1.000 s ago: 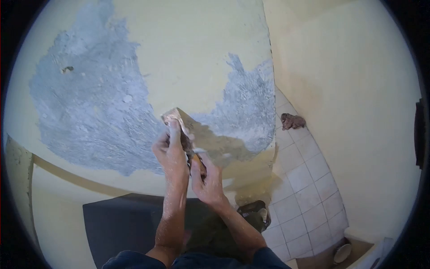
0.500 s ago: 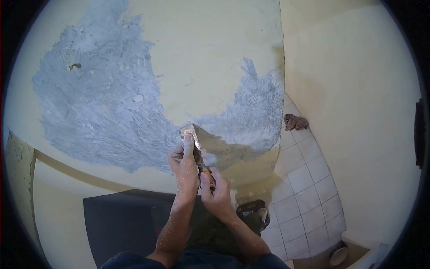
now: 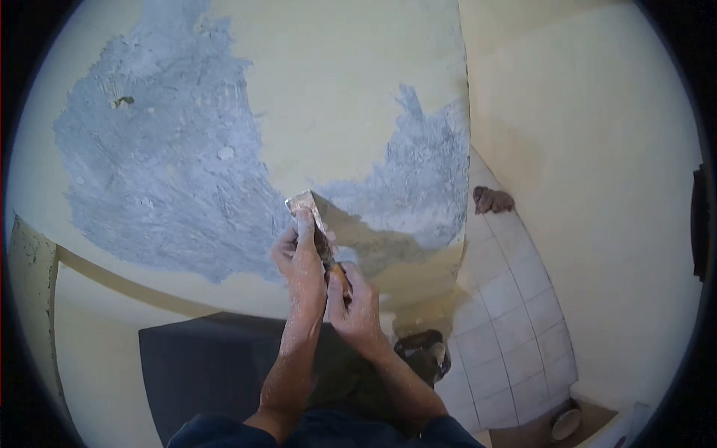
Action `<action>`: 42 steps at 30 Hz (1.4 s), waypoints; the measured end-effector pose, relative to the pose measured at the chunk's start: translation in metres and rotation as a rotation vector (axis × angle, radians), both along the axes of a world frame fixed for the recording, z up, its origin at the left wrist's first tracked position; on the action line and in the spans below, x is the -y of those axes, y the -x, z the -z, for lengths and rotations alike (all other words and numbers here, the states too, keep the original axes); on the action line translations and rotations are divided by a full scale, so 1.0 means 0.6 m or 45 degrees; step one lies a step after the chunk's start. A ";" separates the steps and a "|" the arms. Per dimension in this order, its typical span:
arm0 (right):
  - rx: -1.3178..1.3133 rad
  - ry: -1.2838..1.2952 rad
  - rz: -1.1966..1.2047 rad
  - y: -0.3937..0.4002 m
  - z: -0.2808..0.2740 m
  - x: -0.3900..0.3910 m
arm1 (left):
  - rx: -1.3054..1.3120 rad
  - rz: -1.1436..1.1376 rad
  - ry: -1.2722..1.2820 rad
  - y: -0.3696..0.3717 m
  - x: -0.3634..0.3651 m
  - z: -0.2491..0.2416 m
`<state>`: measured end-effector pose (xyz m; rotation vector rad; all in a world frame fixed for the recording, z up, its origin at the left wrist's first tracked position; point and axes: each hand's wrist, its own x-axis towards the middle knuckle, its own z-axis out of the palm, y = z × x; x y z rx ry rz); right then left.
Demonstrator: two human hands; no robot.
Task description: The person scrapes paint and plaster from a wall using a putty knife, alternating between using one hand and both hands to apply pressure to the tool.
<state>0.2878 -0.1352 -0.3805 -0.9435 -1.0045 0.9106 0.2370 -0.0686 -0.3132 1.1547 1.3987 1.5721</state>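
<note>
Both of my hands are on one scraper (image 3: 323, 237), a flat metal blade with a worn, yellowish-brown handle. My left hand (image 3: 300, 250) grips the blade part from the left, its thumb pressed flat along the metal near the wide edge. Lower down, my right hand (image 3: 356, 308) is wrapped round the handle. The blade's edge lies at the wall (image 3: 321, 97), right where cream paint borders a scraped grey patch (image 3: 172, 157). White dust covers my fingers and left forearm.
A second grey patch (image 3: 426, 172) spreads to the wall's right edge. On the tiled floor (image 3: 508, 306) at right lies a crumpled brown rag (image 3: 493, 200). A dark panel (image 3: 216, 366) is below the wall, and a round pale dish (image 3: 566, 424) sits at bottom right.
Both hands and the scraper have shifted slightly up and to the left along the wall. The grip is the same, and the view has moved a little.
</note>
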 end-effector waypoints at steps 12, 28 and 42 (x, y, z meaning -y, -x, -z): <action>0.032 -0.049 0.039 0.026 0.016 -0.003 | 0.058 -0.016 0.096 0.024 0.003 0.007; -0.080 -0.054 0.033 0.038 -0.026 -0.014 | -0.033 -0.014 -0.025 0.024 0.002 -0.036; -0.077 0.039 -0.055 0.045 -0.043 0.012 | -0.031 0.034 0.083 0.048 -0.002 -0.030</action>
